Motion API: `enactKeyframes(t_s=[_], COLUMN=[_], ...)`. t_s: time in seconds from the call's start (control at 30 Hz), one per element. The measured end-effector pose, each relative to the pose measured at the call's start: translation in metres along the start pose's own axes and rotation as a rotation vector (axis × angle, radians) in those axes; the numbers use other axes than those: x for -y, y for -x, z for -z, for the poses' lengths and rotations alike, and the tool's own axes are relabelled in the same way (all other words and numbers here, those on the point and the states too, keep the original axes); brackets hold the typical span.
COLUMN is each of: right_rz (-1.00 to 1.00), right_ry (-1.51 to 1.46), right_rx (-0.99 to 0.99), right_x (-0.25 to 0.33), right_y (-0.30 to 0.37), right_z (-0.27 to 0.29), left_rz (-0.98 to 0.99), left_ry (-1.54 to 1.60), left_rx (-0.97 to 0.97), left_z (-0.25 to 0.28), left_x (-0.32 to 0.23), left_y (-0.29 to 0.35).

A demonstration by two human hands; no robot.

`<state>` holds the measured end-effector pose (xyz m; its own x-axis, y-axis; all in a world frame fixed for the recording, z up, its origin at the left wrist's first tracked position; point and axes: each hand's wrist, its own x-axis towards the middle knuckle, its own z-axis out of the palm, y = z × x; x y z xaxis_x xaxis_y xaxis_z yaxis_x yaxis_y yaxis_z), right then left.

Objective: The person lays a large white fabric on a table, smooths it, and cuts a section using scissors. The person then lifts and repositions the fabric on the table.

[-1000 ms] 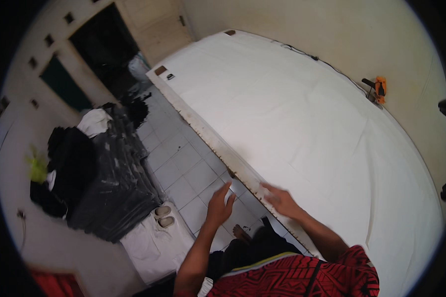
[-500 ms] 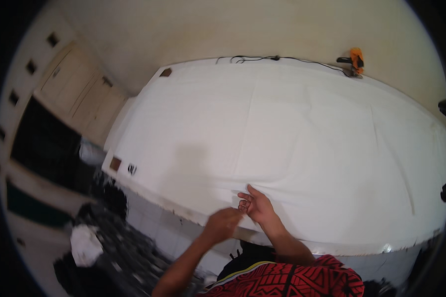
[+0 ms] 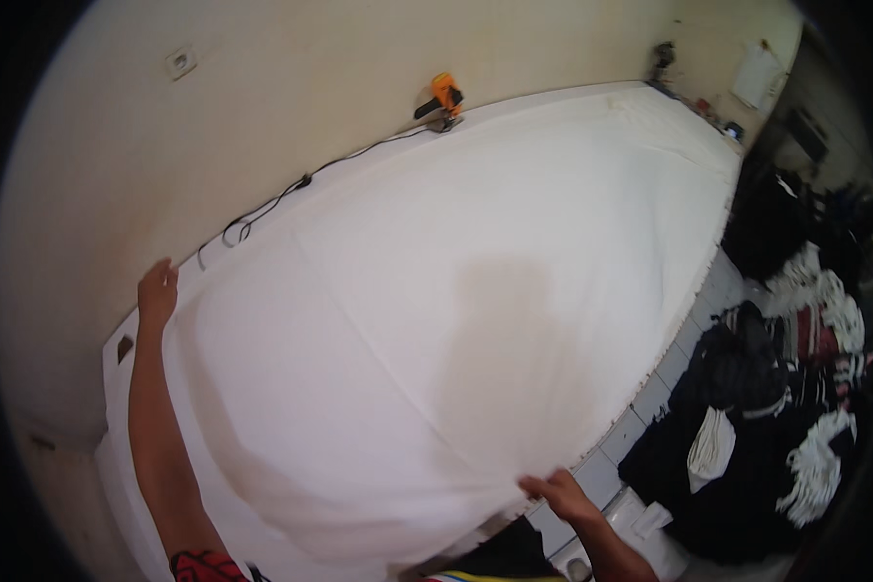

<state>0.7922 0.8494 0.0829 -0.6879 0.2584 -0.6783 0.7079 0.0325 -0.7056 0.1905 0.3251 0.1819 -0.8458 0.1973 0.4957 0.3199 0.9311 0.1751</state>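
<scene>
A wide white cloth (image 3: 514,213) is spread over a long table, with soft creases and a raised, shaded ripple toward its left end. My left hand (image 3: 158,289) reaches to the far left side, fingers closed at the cloth's edge there. Down at the near edge, my right hand (image 3: 558,493) has its fingers pinched on the cloth's border. The stretch of cloth between the two hands looks pulled and slightly lifted. A small dark brown piece (image 3: 124,349) shows on the table at the left, beside my left forearm.
An orange and black power tool (image 3: 444,100) stands at the back edge by the wall, its black cord (image 3: 306,181) trailing left. Right of the table, piles of dark clothing (image 3: 737,378) and white folded cloth (image 3: 713,448) lie on the tiled floor.
My hands have parted from close together at the near edge: the left went out to the far left side, the right stays near the front. The view has swung right.
</scene>
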Motion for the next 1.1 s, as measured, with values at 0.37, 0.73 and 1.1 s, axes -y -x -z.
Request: enactKeyframes(t_s=[0.37, 0.73, 1.1], right_rz=[0.299, 0.726, 0.837], right_ry=[-1.386, -0.483, -0.327], right_rx=[-0.656, -1.109, -1.444], right_x=[-0.042, 0.182, 0.228], right_y=[0.028, 0.039, 0.228], right_z=[-0.12, -0.071, -0.148], left_rz=[-0.343, -0.374, 0.328], left_ry=[-0.066, 0.059, -0.091], left_rx=[1.667, 0.292, -0.471], left_z=[-0.149, 0.013, 0.077], left_x=[0.053, -0.028, 0.248], left_y=[0.161, -0.122, -0.279])
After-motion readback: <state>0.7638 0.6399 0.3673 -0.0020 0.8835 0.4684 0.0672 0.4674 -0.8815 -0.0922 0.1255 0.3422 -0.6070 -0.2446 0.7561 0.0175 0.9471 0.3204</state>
